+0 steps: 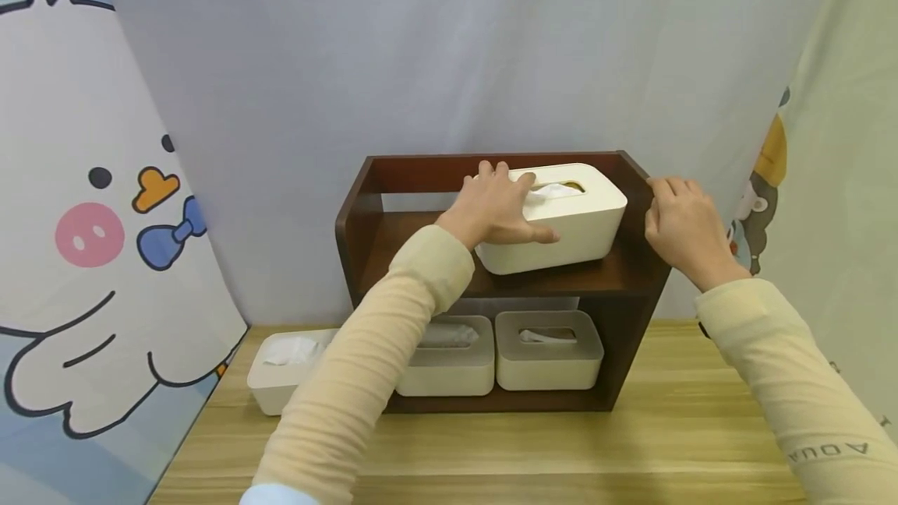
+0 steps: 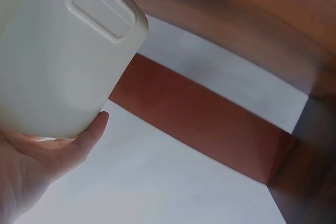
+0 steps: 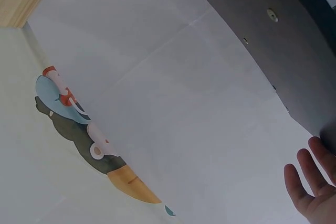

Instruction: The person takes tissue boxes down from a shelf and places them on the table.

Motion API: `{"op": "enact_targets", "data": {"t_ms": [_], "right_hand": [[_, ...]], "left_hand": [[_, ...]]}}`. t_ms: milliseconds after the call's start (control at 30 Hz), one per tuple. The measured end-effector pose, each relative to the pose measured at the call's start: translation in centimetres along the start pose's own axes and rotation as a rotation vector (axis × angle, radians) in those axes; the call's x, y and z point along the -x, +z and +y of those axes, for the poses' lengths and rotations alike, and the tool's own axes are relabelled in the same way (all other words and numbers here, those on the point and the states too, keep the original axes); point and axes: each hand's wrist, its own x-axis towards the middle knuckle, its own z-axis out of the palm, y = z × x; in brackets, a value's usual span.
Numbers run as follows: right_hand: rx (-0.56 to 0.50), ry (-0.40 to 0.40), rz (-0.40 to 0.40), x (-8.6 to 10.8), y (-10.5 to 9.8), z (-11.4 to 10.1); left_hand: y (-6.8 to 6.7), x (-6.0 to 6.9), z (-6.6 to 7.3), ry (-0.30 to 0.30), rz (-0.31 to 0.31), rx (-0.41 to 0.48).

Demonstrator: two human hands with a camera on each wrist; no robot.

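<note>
My left hand (image 1: 493, 207) grips the left part of a white tissue box (image 1: 574, 232) at the upper level of a dark brown two-tier shelf (image 1: 396, 244). Its thumb lies along the front, with fingers spread over the top. The box sits at an angle, a tissue showing in its slot; whether its base touches the board cannot be told. A recessed panel on the box (image 2: 100, 9) shows in the left wrist view. At the shelf's right side panel (image 1: 634, 178), my right hand (image 1: 689, 228) holds the upper edge; several fingertips (image 3: 299, 184) show outside it.
Two more tissue boxes, one left (image 1: 447, 372) and one right (image 1: 549, 361), stand in the lower tier. Another tissue box (image 1: 270, 380) sits on the wooden table (image 1: 533, 450) left of the shelf, partly behind my left sleeve. A pale curtain (image 1: 449, 61) hangs behind.
</note>
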Motion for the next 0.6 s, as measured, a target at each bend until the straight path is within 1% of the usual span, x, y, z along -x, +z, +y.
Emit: {"op": "enact_targets", "data": {"t_ms": [133, 333, 500, 600], "right_hand": [[-0.004, 0.000, -0.004, 0.0, 0.0, 0.0], [-0.003, 0.010, -0.019, 0.0, -0.1, -0.1], [-0.005, 0.024, -0.040, 0.0, -0.3, 0.1], [-0.006, 0.035, -0.058, 0.1, -0.4, 0.1]], "left_hand": [[-0.8, 0.4, -0.8, -0.011, 0.000, 0.000], [-1.9, 0.7, -2.5, -0.033, 0.006, 0.000], [-2.9, 1.0, -3.8, -0.054, 0.018, 0.014], [-3.6, 1.3, -4.5, -0.063, 0.011, 0.014]]}}
